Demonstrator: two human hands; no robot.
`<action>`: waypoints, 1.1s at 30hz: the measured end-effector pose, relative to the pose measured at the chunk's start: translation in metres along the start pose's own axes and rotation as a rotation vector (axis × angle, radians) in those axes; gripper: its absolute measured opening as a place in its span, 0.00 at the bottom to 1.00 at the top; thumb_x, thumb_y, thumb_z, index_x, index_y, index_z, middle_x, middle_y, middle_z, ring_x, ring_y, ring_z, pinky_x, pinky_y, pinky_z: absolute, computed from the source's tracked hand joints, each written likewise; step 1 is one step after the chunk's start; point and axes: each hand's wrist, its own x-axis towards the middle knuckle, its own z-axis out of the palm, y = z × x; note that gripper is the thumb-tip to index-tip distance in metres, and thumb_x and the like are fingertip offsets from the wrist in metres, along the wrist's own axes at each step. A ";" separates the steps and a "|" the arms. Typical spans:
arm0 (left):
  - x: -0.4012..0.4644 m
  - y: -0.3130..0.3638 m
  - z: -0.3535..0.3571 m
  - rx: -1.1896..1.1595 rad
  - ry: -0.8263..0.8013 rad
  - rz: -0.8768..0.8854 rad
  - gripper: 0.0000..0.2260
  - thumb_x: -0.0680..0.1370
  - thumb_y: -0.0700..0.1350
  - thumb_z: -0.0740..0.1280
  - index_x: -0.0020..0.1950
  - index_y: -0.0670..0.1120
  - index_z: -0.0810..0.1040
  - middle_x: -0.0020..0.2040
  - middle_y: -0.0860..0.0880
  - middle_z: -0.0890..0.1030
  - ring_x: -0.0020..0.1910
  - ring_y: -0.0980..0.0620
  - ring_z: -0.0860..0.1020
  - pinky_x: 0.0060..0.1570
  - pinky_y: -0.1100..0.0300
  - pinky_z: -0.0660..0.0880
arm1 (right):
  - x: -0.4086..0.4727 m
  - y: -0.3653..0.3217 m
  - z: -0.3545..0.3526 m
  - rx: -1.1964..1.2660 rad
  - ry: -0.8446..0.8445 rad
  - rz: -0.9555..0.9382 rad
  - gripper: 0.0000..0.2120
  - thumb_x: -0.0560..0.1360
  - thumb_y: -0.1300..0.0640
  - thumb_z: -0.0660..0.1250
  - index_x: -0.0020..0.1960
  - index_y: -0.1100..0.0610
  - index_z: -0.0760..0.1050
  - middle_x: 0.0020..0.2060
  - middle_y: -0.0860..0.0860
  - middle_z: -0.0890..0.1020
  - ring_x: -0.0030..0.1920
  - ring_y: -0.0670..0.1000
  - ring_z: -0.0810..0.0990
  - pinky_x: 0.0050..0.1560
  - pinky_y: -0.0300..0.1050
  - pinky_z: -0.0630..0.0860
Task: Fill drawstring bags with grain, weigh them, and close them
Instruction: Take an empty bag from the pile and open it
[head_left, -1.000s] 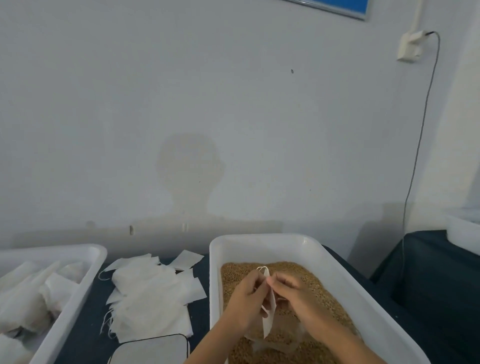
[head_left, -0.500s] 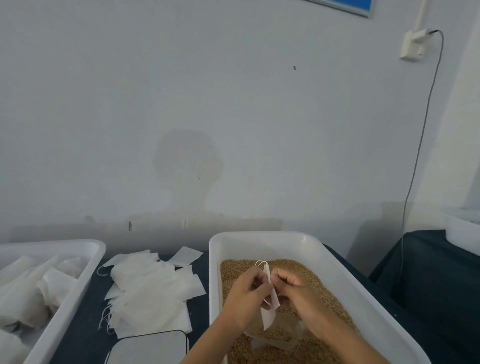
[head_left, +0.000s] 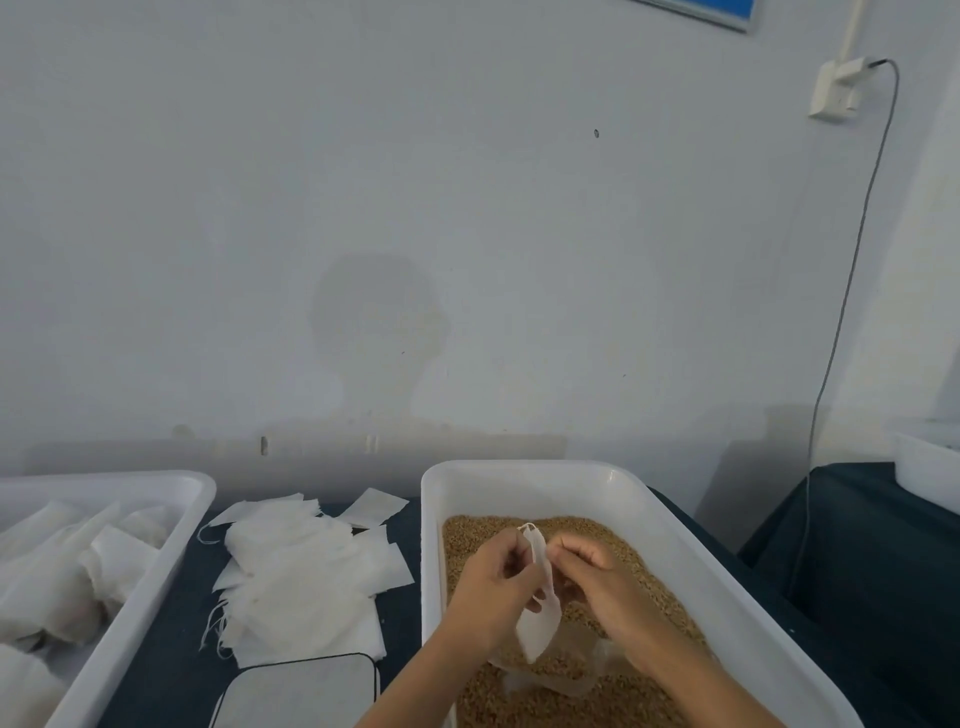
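A small white drawstring bag (head_left: 540, 621) hangs edge-on between my hands above the brown grain (head_left: 639, 696) in a white tub (head_left: 519, 480). My left hand (head_left: 491, 584) pinches the bag's top edge from the left. My right hand (head_left: 597, 582) pinches the same edge from the right, fingers curled. The bag's string loop sticks up at the top. A clear plastic scoop or cup (head_left: 571, 675) lies partly sunk in the grain under my hands.
A pile of flat empty bags (head_left: 306, 577) lies on the dark table left of the tub. A white scale (head_left: 301, 693) sits in front of that pile. A second white tub (head_left: 140, 597) at far left holds filled bags. Another tub (head_left: 930, 467) stands far right.
Both hands stay over the grain with the bag between them. The bag's lower end has swung slightly and my fingers have shifted along its top edge.
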 end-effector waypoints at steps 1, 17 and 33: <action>0.000 -0.001 0.000 0.044 0.030 0.009 0.08 0.75 0.35 0.64 0.39 0.43 0.67 0.35 0.47 0.74 0.33 0.53 0.76 0.37 0.61 0.76 | 0.001 0.001 0.000 -0.027 0.031 0.002 0.15 0.80 0.62 0.59 0.35 0.59 0.74 0.29 0.50 0.76 0.31 0.48 0.75 0.34 0.39 0.74; -0.006 -0.003 0.007 0.827 0.161 0.324 0.08 0.79 0.47 0.60 0.48 0.45 0.75 0.55 0.53 0.64 0.54 0.55 0.66 0.49 0.68 0.66 | 0.001 0.010 -0.008 -0.315 0.180 0.135 0.16 0.81 0.55 0.58 0.38 0.58 0.76 0.32 0.52 0.80 0.32 0.47 0.78 0.38 0.41 0.77; -0.008 0.006 0.003 0.764 0.311 0.290 0.02 0.78 0.43 0.60 0.48 0.46 0.71 0.40 0.51 0.74 0.44 0.52 0.70 0.40 0.62 0.67 | -0.017 0.004 -0.060 -1.495 -0.160 -0.064 0.07 0.77 0.56 0.64 0.44 0.46 0.69 0.32 0.41 0.70 0.38 0.43 0.71 0.56 0.43 0.68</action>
